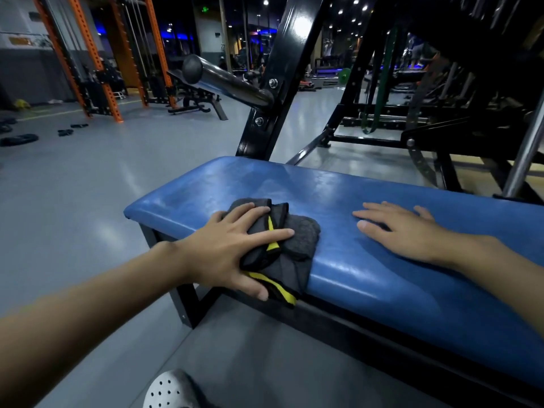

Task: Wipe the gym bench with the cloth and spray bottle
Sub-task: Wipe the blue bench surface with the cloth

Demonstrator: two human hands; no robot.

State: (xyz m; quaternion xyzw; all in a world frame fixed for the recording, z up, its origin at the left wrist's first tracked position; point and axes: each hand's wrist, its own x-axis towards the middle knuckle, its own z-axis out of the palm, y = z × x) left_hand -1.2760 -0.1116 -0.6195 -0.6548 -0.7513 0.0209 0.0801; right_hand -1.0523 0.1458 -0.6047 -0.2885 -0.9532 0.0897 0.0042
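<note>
Head view: left hand (223,248), fingers (265,235) spread, presses cloth (303,240) over bench (382,275) edge; right hand (403,228) lies flat.

A crumpled dark-grey, yellow-trimmed cloth (303,238) drapes over the near edge of the blue padded bench (382,260), by its left end.

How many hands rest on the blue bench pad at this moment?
2. The left hand presses the grey cloth on the bench pad near its end; the right hand lies flat on the bare pad.
</note>
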